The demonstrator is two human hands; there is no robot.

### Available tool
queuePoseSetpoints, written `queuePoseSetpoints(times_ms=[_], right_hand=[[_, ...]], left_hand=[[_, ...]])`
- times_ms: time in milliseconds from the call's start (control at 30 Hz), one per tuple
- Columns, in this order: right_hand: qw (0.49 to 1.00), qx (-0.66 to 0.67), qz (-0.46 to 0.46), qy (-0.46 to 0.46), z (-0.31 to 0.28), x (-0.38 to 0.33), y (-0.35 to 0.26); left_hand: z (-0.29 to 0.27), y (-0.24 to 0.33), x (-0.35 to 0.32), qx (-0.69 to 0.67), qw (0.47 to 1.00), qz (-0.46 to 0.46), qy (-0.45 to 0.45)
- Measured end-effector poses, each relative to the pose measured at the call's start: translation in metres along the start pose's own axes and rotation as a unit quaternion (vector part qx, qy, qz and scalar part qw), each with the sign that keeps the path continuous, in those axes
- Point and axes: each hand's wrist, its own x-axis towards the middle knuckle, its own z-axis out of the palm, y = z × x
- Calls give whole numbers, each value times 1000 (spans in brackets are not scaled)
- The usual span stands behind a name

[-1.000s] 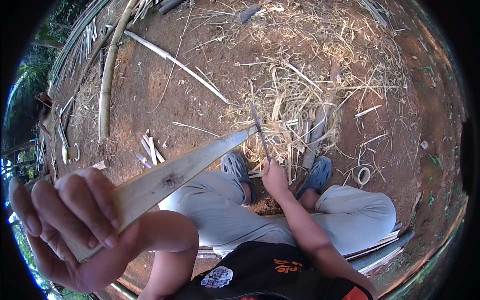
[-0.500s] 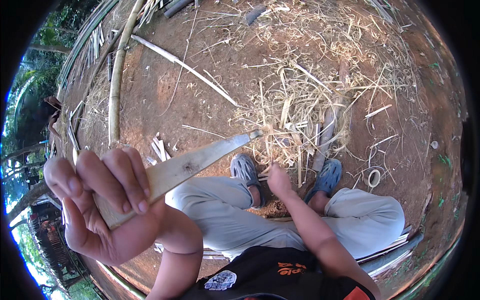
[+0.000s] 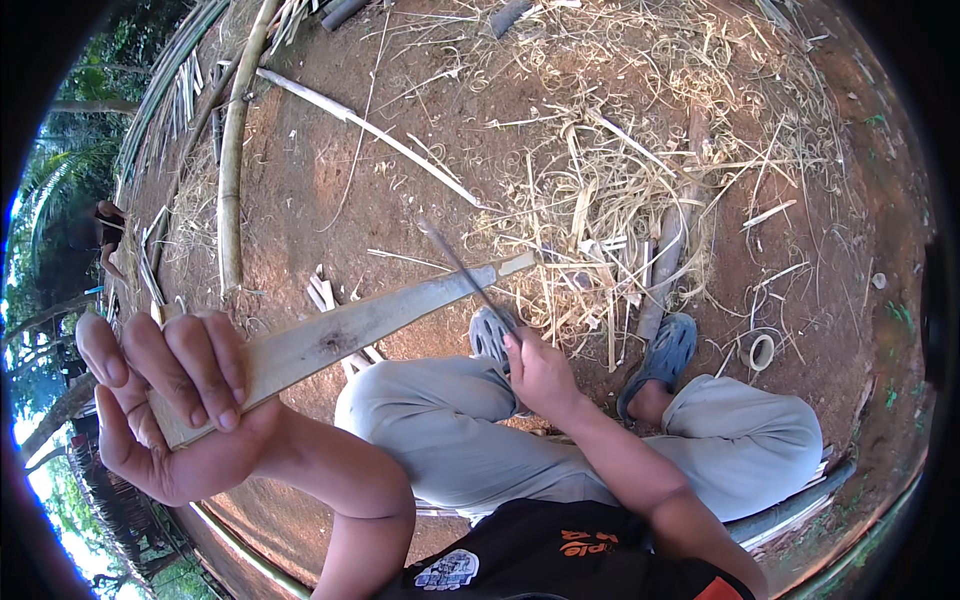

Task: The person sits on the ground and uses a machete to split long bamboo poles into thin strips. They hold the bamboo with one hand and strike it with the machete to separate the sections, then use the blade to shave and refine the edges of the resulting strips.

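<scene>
Head view: left hand, left of frame, has fingers curled over the wide end of a pale flat strip. Strip runs from lower left up to frame centre, tapering to a notched, lighter tip. Gripping the wide end probably gives leverage and leaves the narrow end free for the blade.

Right hand, just below centre, is closed round a knife; the handle is hidden in the fist. Blade points up-left and crosses the strip near its narrow end. Can't tell if it's touching or just in front. Crosswise hold likely keeps the fist clear of the strip.

Trousered knees spread under both arms at bottom centre, which looks like working room. Curly shavings cover the ground upper right, beyond the clogs. Dark pole lies among them. Cut ring sits right of the clogs; long bamboo pole is upper left.
</scene>
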Motion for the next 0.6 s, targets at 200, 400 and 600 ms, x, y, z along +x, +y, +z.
queuePoseSetpoints(times_ms=[200,400,600], right_hand=[[976,-86,200,-30,31,3,99],[999,-48,19,10,14,14,38],[987,-104,116,-32,34,35,131]], left_hand=[[2,-1,4,-5,1000,-8,25],[-4,2,-1,26,999,-8,25],[-6,-1,10,28,998,2,54]])
